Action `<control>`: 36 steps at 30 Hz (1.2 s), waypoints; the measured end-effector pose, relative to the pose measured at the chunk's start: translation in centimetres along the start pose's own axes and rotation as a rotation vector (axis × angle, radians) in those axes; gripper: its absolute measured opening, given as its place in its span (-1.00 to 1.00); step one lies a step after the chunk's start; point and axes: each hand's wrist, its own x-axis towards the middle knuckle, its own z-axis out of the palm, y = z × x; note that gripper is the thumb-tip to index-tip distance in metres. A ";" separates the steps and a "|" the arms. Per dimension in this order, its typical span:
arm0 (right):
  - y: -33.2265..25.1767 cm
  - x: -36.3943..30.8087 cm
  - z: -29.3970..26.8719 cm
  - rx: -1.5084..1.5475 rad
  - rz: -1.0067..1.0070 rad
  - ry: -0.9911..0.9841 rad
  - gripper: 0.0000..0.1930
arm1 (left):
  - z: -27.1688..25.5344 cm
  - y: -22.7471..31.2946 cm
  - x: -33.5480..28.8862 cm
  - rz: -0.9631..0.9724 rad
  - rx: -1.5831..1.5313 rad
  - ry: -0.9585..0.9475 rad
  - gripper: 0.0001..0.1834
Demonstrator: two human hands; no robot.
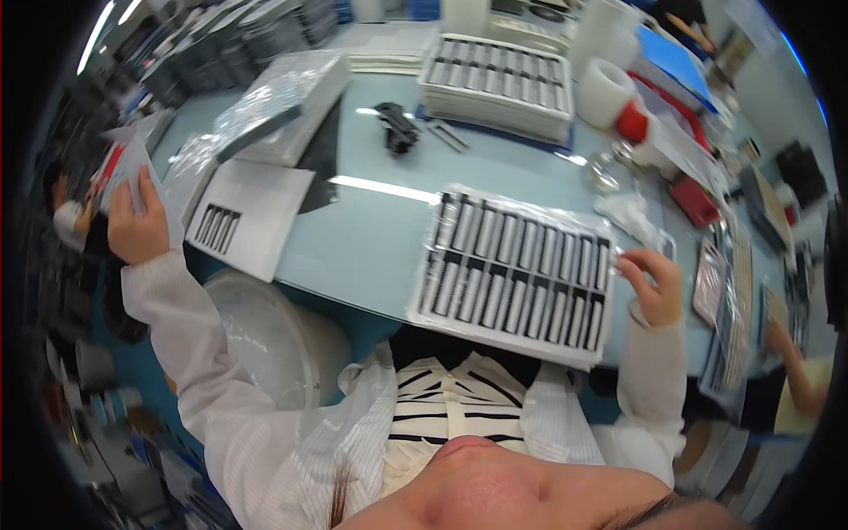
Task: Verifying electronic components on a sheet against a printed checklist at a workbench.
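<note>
Raised at the far left, my left hand point(141, 221) is closed around a thin white sheet point(132, 172). On the right, my right hand point(652, 284) has its thumb and fingers pinched at the right edge of a white tray point(426, 305). What exactly the fingertips grip there is too small to tell. The tray lies at the table's near edge, in front of my body, with shiny film around its rim. Two rows of silver-and-black strip-like parts point(512, 234) fill its slots.
A stack of similar filled trays point(495, 124) stands at the back. A black clamp-like part point(396, 128) and a small metal frame point(448, 135) lie mid-table. At left is a white tray point(278, 208) with several dark strips; below it, a round bin point(265, 327). Film rolls point(605, 91) stand back right.
</note>
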 end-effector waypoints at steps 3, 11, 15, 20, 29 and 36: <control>0.6 0.5 2.1 0.466 0.057 -0.259 -0.70 | -3.9 14.9 0.9 0.191 -0.637 -0.004 -0.95; 2.7 3.8 3.7 0.828 0.230 -0.191 -0.39 | -8.3 35.0 -6.5 0.992 -1.227 -0.459 -0.88; 4.2 4.6 4.7 0.978 0.336 -0.072 -0.61 | -9.4 36.6 -6.7 1.076 -1.482 -0.659 -0.77; 6.5 4.4 4.6 0.953 0.310 0.027 -0.67 | -4.3 34.9 -3.7 0.787 -1.619 -0.811 -0.65; 6.8 4.9 3.6 1.038 0.349 0.071 -0.69 | 5.2 32.7 -6.7 -0.442 -2.066 -1.351 -0.58; 5.7 5.2 5.0 0.903 0.351 0.023 -0.70 | 3.3 31.0 -5.8 -0.341 -1.970 -1.451 -0.53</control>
